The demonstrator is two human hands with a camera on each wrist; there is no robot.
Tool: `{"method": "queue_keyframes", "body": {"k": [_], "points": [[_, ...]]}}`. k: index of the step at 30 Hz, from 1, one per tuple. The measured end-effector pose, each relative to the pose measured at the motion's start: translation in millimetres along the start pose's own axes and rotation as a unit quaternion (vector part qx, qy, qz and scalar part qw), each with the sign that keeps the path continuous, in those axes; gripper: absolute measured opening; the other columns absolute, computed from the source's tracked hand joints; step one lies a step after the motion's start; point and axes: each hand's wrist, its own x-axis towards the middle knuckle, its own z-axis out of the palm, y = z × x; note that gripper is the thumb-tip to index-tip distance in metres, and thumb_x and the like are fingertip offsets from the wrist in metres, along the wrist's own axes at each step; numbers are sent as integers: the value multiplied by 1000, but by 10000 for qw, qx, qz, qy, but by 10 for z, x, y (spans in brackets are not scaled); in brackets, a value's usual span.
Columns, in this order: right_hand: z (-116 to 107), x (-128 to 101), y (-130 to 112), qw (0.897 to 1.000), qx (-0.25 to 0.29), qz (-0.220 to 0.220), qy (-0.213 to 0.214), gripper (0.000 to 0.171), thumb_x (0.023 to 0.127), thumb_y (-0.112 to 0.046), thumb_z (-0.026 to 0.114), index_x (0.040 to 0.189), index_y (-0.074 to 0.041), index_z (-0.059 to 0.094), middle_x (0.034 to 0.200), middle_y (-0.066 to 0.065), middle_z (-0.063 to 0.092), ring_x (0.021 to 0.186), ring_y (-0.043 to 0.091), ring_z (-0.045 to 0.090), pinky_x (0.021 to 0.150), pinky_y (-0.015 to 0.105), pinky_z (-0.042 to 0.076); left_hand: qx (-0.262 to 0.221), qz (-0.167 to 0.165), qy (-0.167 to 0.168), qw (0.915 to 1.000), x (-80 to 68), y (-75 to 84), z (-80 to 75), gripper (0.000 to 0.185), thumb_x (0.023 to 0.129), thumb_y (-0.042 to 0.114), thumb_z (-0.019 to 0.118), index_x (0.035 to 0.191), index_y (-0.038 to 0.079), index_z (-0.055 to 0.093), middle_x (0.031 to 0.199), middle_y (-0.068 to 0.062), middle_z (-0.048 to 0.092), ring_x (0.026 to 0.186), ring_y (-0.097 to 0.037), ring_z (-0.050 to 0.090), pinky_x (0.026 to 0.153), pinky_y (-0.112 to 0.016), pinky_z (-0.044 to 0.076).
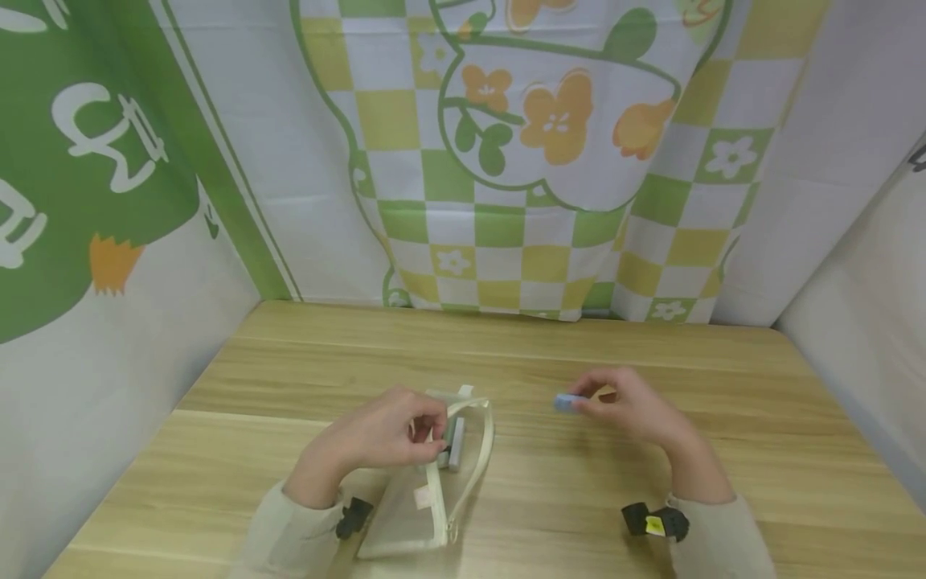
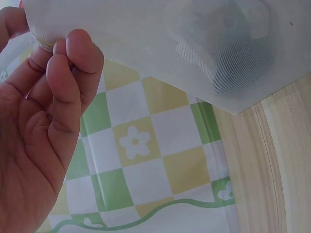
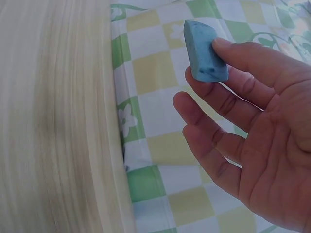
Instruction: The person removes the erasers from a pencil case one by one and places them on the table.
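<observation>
A translucent mesh zipper pouch point(image 1: 401, 523) with cream edging lies on the table, its mouth spread apart. My left hand point(image 1: 387, 430) pinches the pouch's rim between thumb and fingers; the left wrist view shows the curled fingers at the whitish mesh point(image 2: 146, 41). Inside the pouch are a pale bar-shaped item point(image 1: 456, 444) and something greenish beside it, partly hidden by the hand. To the right of the pouch, my right hand point(image 1: 637, 410) holds a blue eraser point(image 3: 206, 53) between thumb and index finger, raised over the table. Dark smudges mark one end of the eraser.
The wooden table point(image 1: 651, 482) extends around both hands. A checked green, yellow and white cloth point(image 1: 499, 233) hangs along its back edge. Printed fabric point(image 1: 123, 346) covers the left side, and pale fabric point(image 1: 861, 281) stands at the right.
</observation>
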Motion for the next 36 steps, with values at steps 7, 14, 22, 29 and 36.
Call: {"method": "queue_keyframes", "body": {"k": [7,14,22,29,36], "points": [[-75,5,48,9994,-318,109,34,12,95,-17,65,99,-8,72,95,4,68,92,16,60,85,40,54,-11,-13,-3,10000,-1,-6,5,13,82,10,67,76,18,58,64,11,50,58,1,45,52,-17,39],[-143,4,148,9986,-496,158,15,12,95,-16,65,100,-7,72,94,4,69,89,13,61,82,37,54,-15,-18,-3,10000,-7,-6,7,14,81,10,67,75,18,58,64,12,49,58,1,44,53,-17,39],[-174,4,265,9975,-688,137,61,10,94,-16,66,97,-9,73,92,2,70,89,12,61,82,38,54,-1,-83,-18,10000,-10,-2,9,18,81,11,67,73,22,57,62,15,47,56,3,43,52,-16,37],[-201,20,342,9955,-887,318,36,11,94,-18,66,98,-10,72,96,3,70,95,17,61,85,38,49,-17,-88,-34,10000,-19,-3,5,18,82,12,68,73,22,57,62,14,47,57,2,43,52,-16,38],[-239,85,435,9955,-897,301,-12,10,91,-12,68,97,-4,72,93,5,71,92,17,61,86,37,47,-35,-95,-53,9999,-17,2,-6,18,83,12,68,73,21,56,63,14,47,57,2,43,53,-16,38]]}}
